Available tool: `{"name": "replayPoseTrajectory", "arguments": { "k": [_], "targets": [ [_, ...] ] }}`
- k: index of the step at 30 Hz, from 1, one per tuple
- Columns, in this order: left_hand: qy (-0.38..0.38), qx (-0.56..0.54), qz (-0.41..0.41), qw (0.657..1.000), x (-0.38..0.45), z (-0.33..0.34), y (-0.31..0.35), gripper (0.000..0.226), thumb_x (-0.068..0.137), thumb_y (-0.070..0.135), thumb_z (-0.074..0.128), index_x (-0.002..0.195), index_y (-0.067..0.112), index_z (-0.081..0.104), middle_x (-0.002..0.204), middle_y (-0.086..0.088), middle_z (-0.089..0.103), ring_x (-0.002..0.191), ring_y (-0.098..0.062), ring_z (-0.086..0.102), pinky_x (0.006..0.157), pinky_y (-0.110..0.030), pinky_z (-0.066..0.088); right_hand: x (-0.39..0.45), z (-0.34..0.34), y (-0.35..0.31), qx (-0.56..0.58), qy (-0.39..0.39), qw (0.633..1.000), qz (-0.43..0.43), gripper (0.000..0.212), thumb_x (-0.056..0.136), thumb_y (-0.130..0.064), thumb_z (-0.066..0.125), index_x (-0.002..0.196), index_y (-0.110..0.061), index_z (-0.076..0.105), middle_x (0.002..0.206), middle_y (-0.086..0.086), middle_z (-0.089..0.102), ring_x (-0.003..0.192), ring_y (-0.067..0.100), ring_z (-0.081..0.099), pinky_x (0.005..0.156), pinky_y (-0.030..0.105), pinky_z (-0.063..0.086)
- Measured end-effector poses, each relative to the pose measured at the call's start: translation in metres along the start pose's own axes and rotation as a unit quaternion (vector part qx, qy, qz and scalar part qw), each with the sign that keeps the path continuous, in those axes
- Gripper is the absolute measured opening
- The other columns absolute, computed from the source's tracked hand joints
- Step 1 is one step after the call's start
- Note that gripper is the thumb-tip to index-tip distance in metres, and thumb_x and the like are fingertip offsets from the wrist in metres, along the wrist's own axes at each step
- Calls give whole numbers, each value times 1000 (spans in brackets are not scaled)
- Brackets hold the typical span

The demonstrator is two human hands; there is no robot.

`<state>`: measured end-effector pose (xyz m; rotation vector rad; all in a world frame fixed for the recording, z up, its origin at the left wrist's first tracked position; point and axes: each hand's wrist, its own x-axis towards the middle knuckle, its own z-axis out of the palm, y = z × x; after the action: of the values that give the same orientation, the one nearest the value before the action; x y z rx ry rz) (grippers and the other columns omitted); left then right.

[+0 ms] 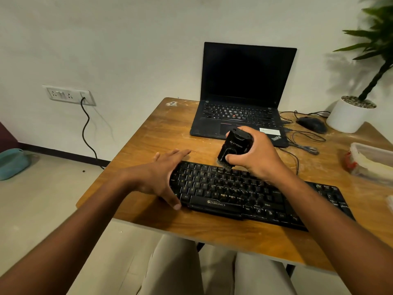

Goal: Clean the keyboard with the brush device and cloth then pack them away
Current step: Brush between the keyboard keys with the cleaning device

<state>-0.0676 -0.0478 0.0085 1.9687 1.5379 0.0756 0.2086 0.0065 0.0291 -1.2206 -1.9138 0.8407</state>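
Black brush device (232, 147) gripped by right hand (255, 154) over keyboard (244, 196), left hand (161, 177) flat, laptop (240, 99) behind

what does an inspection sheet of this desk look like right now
surface: wooden table, scuffed, pale marks
job's things: brush device bristles down on black Zebronics keyboard; cloth not seen
clutter: open ThinkPad laptop, mouse, plastic container, potted plant
grippers: right hand grips the brush device; left hand flat, steadying the keyboard's left end
cables: loose cables right of the laptop; wall cable plugged into socket panel
surroundings: white wall, teal object on floor
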Motion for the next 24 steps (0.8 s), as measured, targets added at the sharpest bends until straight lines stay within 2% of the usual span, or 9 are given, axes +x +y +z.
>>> {"name": "replayPoseTrajectory", "arguments": {
  "k": [3, 6, 8, 12, 16, 18, 22, 24],
  "targets": [
    [-13, 48, 20, 999, 13, 4, 17, 149, 63, 45, 97, 164, 38, -13, 174, 3, -12, 156, -21, -20, 108, -42, -27, 2, 0, 2, 14, -2, 1000, 1, 58, 69, -2, 88, 117, -23, 63, 102, -3, 70, 91, 11, 69, 72, 21, 59],
    [-26, 91, 31, 995, 22, 5, 26, 148, 63, 50, 95, 165, 34, -11, 175, 2, -7, 157, -17, -15, 108, -42, -34, 2, 1, 3, 31, -7, 999, 6, 60, 69, 1, 88, 118, -23, 61, 103, -1, 68, 90, 11, 68, 70, 21, 60],
    [-31, 105, 37, 993, 26, 5, 27, 147, 62, 53, 95, 165, 34, -9, 175, 2, -1, 159, -18, -9, 111, -45, -34, 3, 4, 4, 36, -9, 999, 7, 59, 70, 2, 87, 116, -24, 61, 102, -1, 68, 92, 15, 69, 74, 30, 61],
    [-44, 115, 41, 992, 29, 10, 24, 147, 59, 62, 94, 165, 33, -4, 174, 4, 7, 160, -15, -3, 119, -53, -29, 6, 10, 9, 38, -13, 999, 12, 57, 72, -2, 87, 117, -23, 59, 99, -1, 69, 93, 18, 70, 80, 38, 62],
    [-43, 121, 36, 991, 29, 14, 20, 149, 58, 65, 92, 166, 31, -5, 174, 5, 1, 159, -15, -9, 120, -53, -27, 8, 20, 14, 47, -21, 999, 6, 55, 74, -6, 86, 119, -20, 58, 101, -2, 69, 96, 18, 69, 86, 43, 61],
    [-42, 123, 31, 991, 28, 14, 18, 150, 57, 67, 92, 165, 31, -6, 173, 6, -2, 159, -16, -10, 123, -51, -22, 7, 26, 14, 46, -28, 999, -3, 50, 75, -7, 86, 116, -21, 59, 99, -3, 69, 95, 17, 69, 86, 43, 60],
    [-38, 117, 24, 992, 27, 14, 20, 151, 55, 65, 94, 165, 28, -2, 167, 10, 5, 155, -18, 2, 130, -49, 5, 4, 39, 12, 70, -55, 996, -23, 48, 76, -4, 84, 114, -22, 60, 100, 0, 71, 94, 19, 71, 82, 46, 61],
    [-37, 123, 24, 991, 27, 14, 20, 151, 54, 66, 94, 165, 26, -1, 166, 11, 6, 153, -17, 3, 130, -49, 9, 4, 41, 10, 62, -70, 995, -32, 49, 77, -3, 83, 115, -22, 59, 99, 0, 70, 92, 17, 70, 79, 44, 61]
  ]
}}
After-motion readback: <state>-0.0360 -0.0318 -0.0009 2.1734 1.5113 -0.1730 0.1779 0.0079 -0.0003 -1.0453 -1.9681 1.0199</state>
